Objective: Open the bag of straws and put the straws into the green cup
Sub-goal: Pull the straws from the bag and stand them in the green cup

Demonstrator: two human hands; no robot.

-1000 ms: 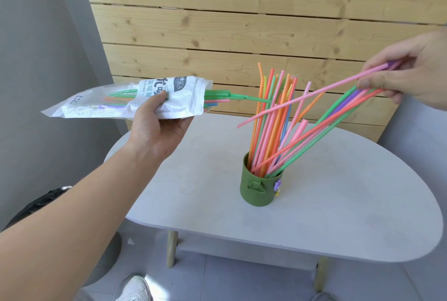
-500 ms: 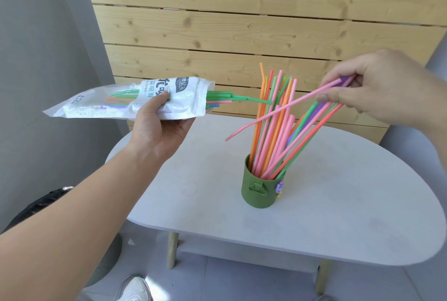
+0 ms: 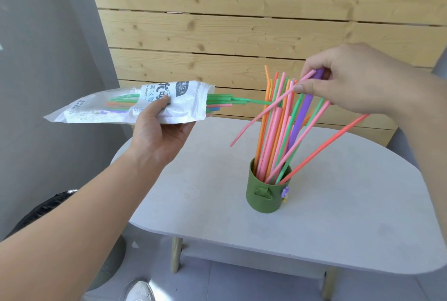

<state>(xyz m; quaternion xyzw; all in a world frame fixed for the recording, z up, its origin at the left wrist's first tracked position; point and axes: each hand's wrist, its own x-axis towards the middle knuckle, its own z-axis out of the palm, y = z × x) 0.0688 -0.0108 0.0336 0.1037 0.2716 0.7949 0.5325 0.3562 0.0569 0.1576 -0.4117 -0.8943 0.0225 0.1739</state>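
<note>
From where I stand, the left hand [image 3: 159, 129] is nearest. Its grip is closed around one open bag of straws [image 3: 186, 100], held level above the left end of the white surface [image 3: 193, 192] with its mouth turned right, toward the cup. Half a dozen or so bagged straws [image 3: 222, 101] poke out, the longest green one reaching the standing bunch.

One green cup [image 3: 263, 194] stands upright about mid-surface, somewhat toward the near edge. It holds roughly a dozen standing straws [image 3: 271, 136]; they overlap too much for an exact count.

Above and right of the cup, the right hand [image 3: 362, 80] pinches the top ends of a fan of about five or six. These slant down-left from the grip into the cup mouth. One stray pink straw [image 3: 266, 112] crosses in front, and its bent lower end hangs outside, left of the cup and clear of the rim.

I'd say that straw needs swinging right over the opening before release. The right hand is the nearer one.
</note>
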